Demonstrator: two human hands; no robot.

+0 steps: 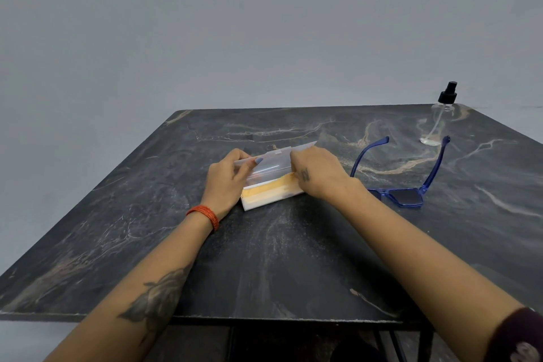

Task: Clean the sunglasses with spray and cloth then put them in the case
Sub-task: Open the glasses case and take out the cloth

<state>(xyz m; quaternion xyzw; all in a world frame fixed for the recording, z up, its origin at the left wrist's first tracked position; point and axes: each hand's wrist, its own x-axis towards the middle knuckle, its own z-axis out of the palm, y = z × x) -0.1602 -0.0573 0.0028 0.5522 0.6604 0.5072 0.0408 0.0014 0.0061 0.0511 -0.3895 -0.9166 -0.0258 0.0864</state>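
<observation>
The sunglasses (408,185) lie at the right of the frame on the dark marbled table (117,214), lenses toward the near edge, both blue temples unfolded and pointing toward the far edge. They sit just beside the right forearm, untouched by either hand.

In the middle of the frame stands the translucent case (271,176), its lid raised partway. Inside shows something yellow-orange, most likely the folded cloth (270,189), though the frosted plastic blurs it too much to be sure. The left hand (226,182) grips the left end of the case, thumb curled over the lid's edge. The right hand (317,173) covers the right end with fingers bent onto the lid; they appear to pinch it, but the fingertips are hidden behind the hand.

The step in hand looks like opening the case to get at the cloth. To do it well, the left hand should pin the base flat to the table while the right swings the lid fully back on its hinge, so it stays open unaided. Lifting from the clasp tab at the lid's middle would spare the thin plastic from twisting. Then the cloth can be drawn out by a corner, not dragged, so the light case does not slide.

The spray bottle (439,117) stands upright at the upper right, near the table's far corner, well apart from the hands and beyond the sunglasses.
</observation>
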